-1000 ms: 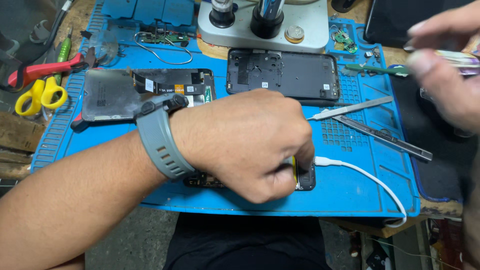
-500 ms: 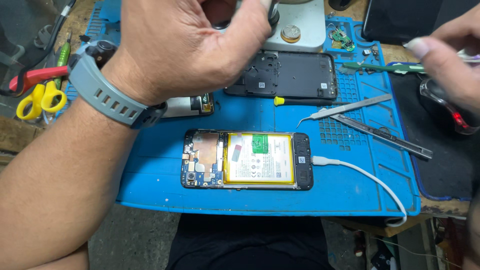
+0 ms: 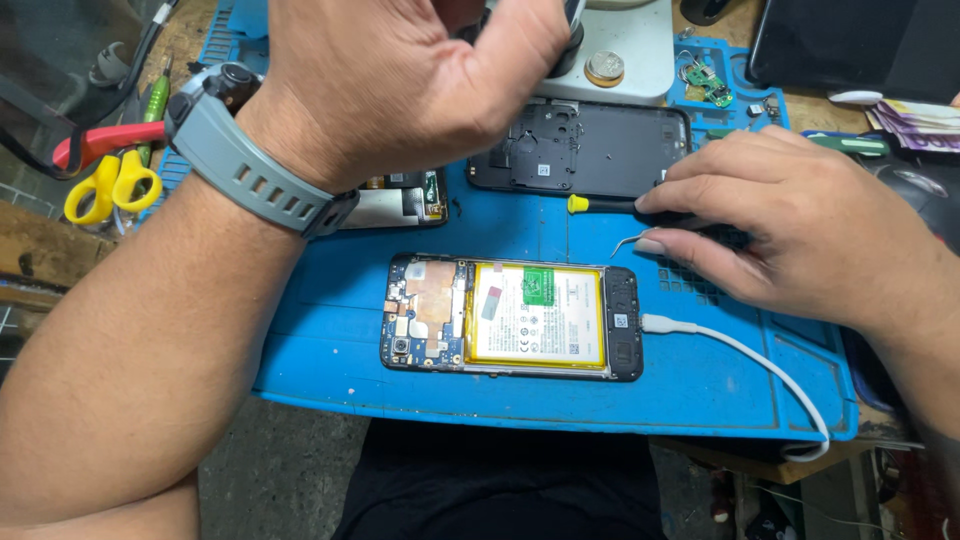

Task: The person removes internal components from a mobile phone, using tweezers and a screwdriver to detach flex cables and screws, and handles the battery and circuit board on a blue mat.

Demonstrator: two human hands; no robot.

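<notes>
An opened phone (image 3: 535,315) lies back-up on the blue mat (image 3: 330,350), its yellow battery and circuit board bare, with a white cable (image 3: 740,350) plugged into its right end. My left hand (image 3: 400,80), a grey watch on the wrist, is raised above the mat with its fingers curled at a dark part of the microscope stand (image 3: 630,50); what they grip is hidden. My right hand (image 3: 800,240) lies on the mat right of the phone. Its fingers close over a black screwdriver with a yellow tip (image 3: 578,204), and a tweezers tip (image 3: 625,243) pokes out beneath them.
A black phone back cover (image 3: 600,150) lies above the phone, and another phone part (image 3: 395,205) sits under my left wrist. Yellow scissors (image 3: 105,185) and red-handled pliers (image 3: 100,140) are at the left edge. A small green board (image 3: 705,80) and banknotes (image 3: 920,115) lie top right.
My left hand lifted off the phone and rose to the microscope stand, uncovering the phone. My right hand came down from the upper right onto the tools on the mat.
</notes>
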